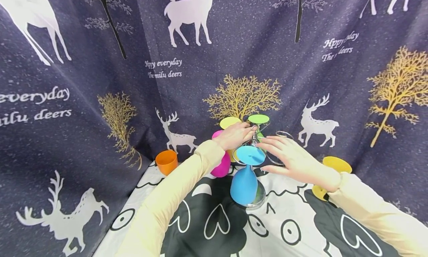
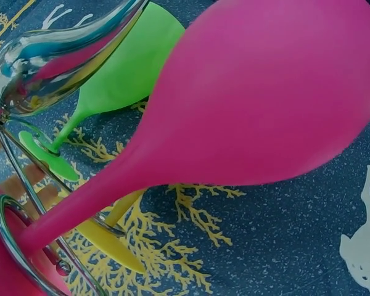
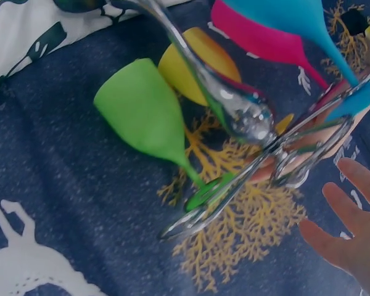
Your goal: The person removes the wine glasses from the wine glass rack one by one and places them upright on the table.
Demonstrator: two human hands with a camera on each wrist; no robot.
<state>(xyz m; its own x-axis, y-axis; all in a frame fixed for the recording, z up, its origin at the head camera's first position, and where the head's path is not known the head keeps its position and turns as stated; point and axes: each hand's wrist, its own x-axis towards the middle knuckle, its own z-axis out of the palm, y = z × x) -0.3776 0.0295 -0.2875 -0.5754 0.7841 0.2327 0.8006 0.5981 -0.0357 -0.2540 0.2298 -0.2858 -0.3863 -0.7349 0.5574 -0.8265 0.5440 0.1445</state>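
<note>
A shiny metal wine glass rack [image 3: 253, 120] stands on the cloth, with glasses hanging upside down by their feet. The blue glass [image 1: 244, 186] hangs nearest, the magenta glass [image 2: 265, 92] to its left. Farther back hang the yellow glass [image 3: 197, 65] and the green glass [image 3: 142, 111]. My left hand [image 1: 235, 133] reaches over the magenta glass and grips the rack near its top, its fingers partly hidden behind the metal loops. Fingers spread, my right hand [image 1: 289, 156] hovers beside the blue glass's foot and the rack's right-hand loops, holding nothing.
An orange cup [image 1: 166, 162] stands at the left by the backdrop. Behind my right wrist is another yellow glass [image 1: 337, 164], partly covered. A dark deer-print curtain [image 1: 187, 90] rises close behind the rack, and a black-and-white patterned cloth [image 1: 277, 216] covers the table.
</note>
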